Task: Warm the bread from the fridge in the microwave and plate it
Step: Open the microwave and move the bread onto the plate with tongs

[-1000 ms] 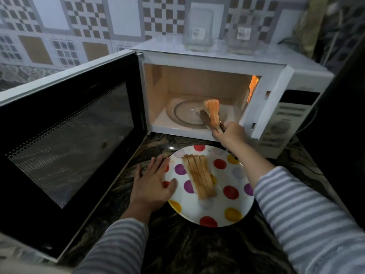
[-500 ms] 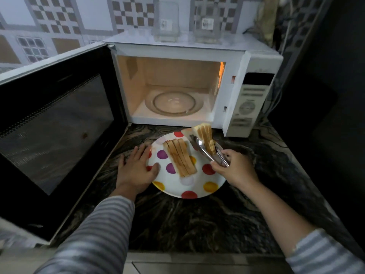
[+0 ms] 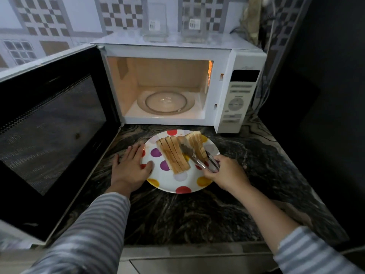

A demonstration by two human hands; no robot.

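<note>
A white plate (image 3: 167,180) with coloured dots lies on the dark marble counter in front of the white microwave (image 3: 235,62). Several bread slices (image 3: 171,155) lie stacked on edge across the plate. My right hand (image 3: 225,173) is shut on metal tongs (image 3: 197,159), which clamp a second bunch of slices (image 3: 195,141) standing right beside the first stack, over the plate's far right part. My left hand (image 3: 130,167) rests flat on the counter, thumb on the plate's left rim. The microwave's lit cavity holds only the glass turntable (image 3: 166,101).
The microwave door (image 3: 53,123) hangs wide open to the left, reaching over the counter edge. Two clear containers (image 3: 156,22) stand on top of the microwave. The control panel (image 3: 237,99) is on the right. Dark marble counter (image 3: 197,214) stretches toward me; a dark wall is at right.
My right hand has carried the tongs with the bread out of the microwave and lowered them onto the plate beside the first stack. My left hand has stayed at the plate's rim.
</note>
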